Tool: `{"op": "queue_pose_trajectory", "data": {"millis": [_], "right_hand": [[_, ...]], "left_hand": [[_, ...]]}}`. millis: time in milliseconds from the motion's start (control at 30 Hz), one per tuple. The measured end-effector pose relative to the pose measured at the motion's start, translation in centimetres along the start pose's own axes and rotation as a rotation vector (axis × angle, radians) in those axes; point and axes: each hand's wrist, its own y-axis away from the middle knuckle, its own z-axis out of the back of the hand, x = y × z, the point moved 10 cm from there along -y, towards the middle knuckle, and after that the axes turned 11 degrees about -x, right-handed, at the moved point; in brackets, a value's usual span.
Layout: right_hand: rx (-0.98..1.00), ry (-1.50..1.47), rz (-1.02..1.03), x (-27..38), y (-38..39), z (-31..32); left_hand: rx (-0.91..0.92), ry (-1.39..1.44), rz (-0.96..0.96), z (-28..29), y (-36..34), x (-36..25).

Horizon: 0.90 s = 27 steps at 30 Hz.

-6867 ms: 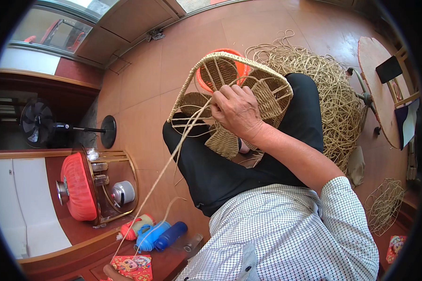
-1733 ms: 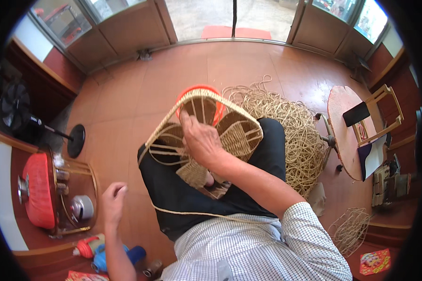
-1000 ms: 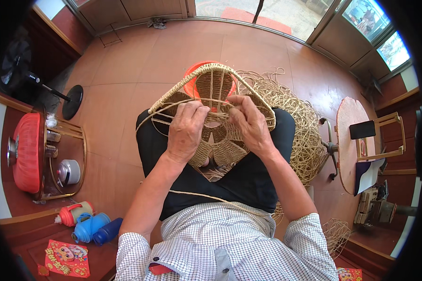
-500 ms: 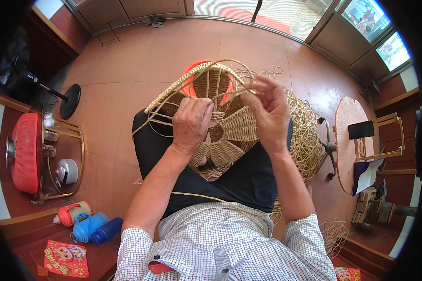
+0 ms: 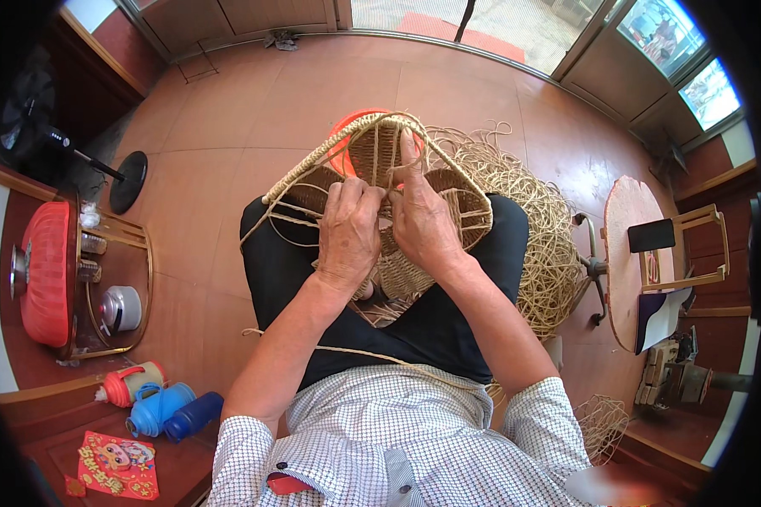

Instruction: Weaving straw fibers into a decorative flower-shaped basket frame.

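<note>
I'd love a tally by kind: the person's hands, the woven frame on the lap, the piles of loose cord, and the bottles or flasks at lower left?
Hands: 2 (left hand, right hand)
Woven frame: 1
Cord piles: 2 (large heap, small tangle)
Bottles or flasks: 3 (red-and-beige one, light-blue one, dark-blue one)
Total: 8
</note>
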Motion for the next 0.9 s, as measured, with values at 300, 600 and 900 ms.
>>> {"op": "queue_pose_trajectory", "data": {"millis": [300, 600, 900], "right_hand": [[-0.181, -0.214, -0.254, -1.4, 1.7, 1.4], [-0.24, -0.778, -0.691, -13.4, 4.9, 14.9], [-1.229, -0.379, -1.152, -36.4, 34.6, 61.1]], "left_hand": [[-0.1, 0.039, -0.004, 1.0, 0.1, -0.6], [0.05, 0.115, -0.197, -2.5, -0.1, -2.9], [0.079, 0.153, -0.102, -3.3, -0.2, -2.4]]}}
